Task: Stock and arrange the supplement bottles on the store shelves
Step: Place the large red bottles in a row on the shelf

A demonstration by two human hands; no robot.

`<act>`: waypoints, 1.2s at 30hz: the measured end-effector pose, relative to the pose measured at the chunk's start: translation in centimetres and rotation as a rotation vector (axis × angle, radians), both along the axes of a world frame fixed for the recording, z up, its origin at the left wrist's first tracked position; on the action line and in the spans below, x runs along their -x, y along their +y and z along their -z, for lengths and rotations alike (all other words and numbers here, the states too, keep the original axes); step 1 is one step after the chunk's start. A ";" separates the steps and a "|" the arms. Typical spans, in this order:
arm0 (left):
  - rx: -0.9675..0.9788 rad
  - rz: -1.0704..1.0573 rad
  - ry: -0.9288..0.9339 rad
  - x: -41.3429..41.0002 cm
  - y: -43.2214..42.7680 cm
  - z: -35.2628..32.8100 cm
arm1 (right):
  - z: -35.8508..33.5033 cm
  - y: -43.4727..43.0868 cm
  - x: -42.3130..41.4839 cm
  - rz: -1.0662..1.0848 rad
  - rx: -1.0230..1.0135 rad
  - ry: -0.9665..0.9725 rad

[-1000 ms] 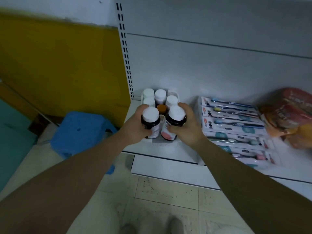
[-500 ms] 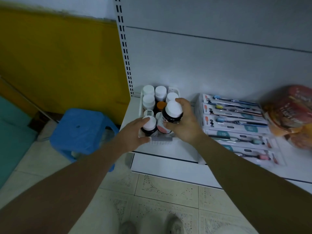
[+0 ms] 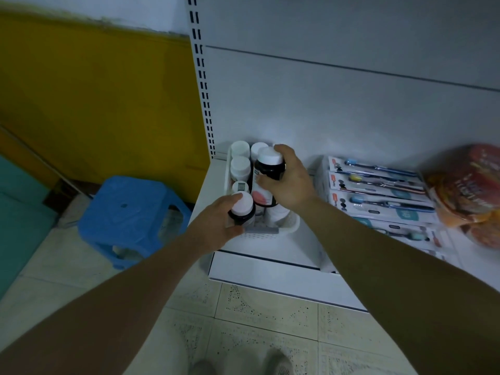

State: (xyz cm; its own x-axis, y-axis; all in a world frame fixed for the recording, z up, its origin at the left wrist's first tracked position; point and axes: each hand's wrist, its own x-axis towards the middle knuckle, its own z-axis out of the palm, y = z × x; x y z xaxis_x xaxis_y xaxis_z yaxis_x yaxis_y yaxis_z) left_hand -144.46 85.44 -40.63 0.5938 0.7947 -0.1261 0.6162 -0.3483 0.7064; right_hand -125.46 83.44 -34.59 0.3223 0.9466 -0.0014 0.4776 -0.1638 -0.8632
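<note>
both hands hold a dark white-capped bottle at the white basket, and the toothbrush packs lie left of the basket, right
Not quite. The head view shows the toothbrush packs lying to the right of the white basket, not the left. The rest holds: the left hand grips the front bottle and the right hand grips the raised bottle, both dark with white caps.

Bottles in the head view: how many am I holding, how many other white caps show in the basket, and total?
Dark bottles held: 2
Other white caps in the basket: 4
Total: 6; more may sit hidden.
</note>
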 end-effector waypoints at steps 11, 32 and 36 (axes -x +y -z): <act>-0.016 -0.073 -0.022 -1.2 0.9 -0.4 | 1.0 -2.4 -0.7 0.013 0.011 0.039; -0.022 0.075 -0.005 -0.9 0.6 0.3 | 1.7 -4.6 -0.9 -0.046 -0.015 -0.171; -0.001 0.069 0.000 -0.7 0.7 0.9 | 1.8 -4.7 -0.9 -0.072 -0.004 -0.171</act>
State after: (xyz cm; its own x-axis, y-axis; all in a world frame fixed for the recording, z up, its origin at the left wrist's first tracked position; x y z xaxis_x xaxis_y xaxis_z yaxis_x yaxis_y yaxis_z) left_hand -143.79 86.18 -41.48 0.6472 0.7520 -0.1251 0.5908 -0.3910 0.7057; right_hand -124.58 78.79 -36.40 0.2494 0.9671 0.0511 0.6276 -0.1213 -0.7690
